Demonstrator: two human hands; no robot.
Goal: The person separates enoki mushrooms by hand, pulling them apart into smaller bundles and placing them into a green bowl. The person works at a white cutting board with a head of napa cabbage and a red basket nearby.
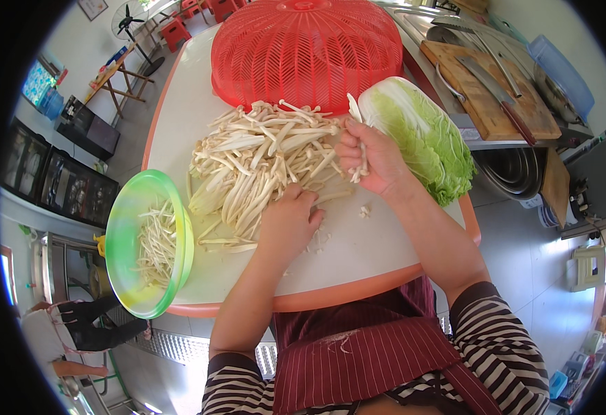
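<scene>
My right hand (370, 155), at the right side of the mushroom heap, is closed around a few pale, long-stemmed mushrooms (355, 110). My left hand (291, 215) rests at the near edge of the big heap of long-stemmed mushrooms (261, 150); its fingertips are partly hidden, and whether they grip a stem I cannot tell. Small trimmed bits (365, 211) lie on the white table (375, 254). A green and yellow plastic colander or basin (126, 233) with thin mushroom strips (157, 244) stands left of the heap. A napa cabbage (417, 135) lies beyond my right hand.
A red mesh food cover (305, 57) stands at the table's far side. On the counter at right, a cleaver (489, 85) lies on a wooden cutting board (526, 111). Another person (64, 332) stands at lower left. A pedestal fan (129, 23) is farther back.
</scene>
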